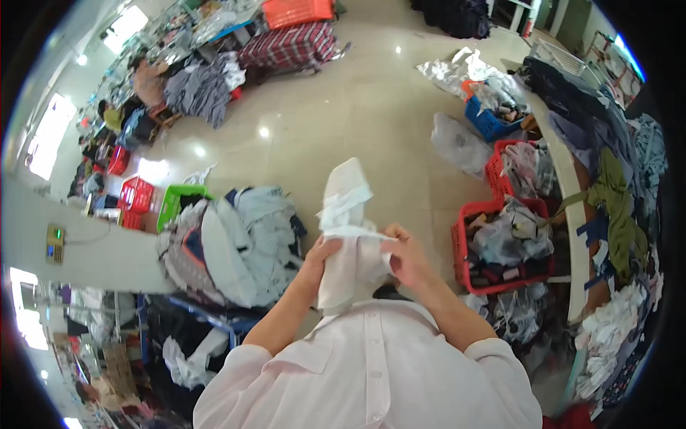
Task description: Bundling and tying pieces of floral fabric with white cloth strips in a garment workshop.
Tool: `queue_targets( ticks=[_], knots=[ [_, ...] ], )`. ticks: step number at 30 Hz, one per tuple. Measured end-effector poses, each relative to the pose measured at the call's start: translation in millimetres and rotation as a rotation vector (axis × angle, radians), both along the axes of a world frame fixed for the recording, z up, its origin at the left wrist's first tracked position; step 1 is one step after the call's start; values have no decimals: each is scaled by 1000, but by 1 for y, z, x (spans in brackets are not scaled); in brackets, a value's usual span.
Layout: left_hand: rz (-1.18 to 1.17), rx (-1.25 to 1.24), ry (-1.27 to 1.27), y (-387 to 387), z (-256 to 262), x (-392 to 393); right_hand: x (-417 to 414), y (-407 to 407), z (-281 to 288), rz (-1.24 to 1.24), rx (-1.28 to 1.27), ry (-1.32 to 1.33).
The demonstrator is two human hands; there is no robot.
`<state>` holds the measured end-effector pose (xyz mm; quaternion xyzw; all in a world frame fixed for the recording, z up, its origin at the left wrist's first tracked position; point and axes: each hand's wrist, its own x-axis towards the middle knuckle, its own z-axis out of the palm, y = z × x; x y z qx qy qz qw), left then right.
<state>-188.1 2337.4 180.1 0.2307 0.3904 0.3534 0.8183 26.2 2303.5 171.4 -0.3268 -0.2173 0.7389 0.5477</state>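
Observation:
Both my hands hold up a piece of white fabric [343,268] in front of my chest. My left hand [318,257] grips its left edge, with the thumb lying over the cloth. On the other side, my right hand [405,254] pinches a thin edge of the same fabric between bent fingers. The upper part of the cloth stands up beyond my hands, over the tiled floor, and is folded or crumpled at the middle. Some of my right fingertips are hidden behind the cloth.
A large pile of pale blue garments [262,241] is at left, beside a green basket [170,206]. Red baskets [458,257] holding plastic bags stand at right, near a table edge [576,257] heaped with clothes. A clear plastic bag [458,142] lies on the floor. Several people sit far left.

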Motion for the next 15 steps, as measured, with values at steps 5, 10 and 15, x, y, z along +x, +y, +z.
queue_targets(
  ticks=[5, 10, 15],
  knots=[
    [-60, 128, 159, 86, -15, 53, 65, 87, 7, 3, 201, -546],
    [-356, 205, 14, 191, -23, 148, 136, 152, -11, -210, 272, -549],
    [-666, 185, 61, 304, -43, 271, 241, 206, -15, -325, 47, -562]
  ],
)
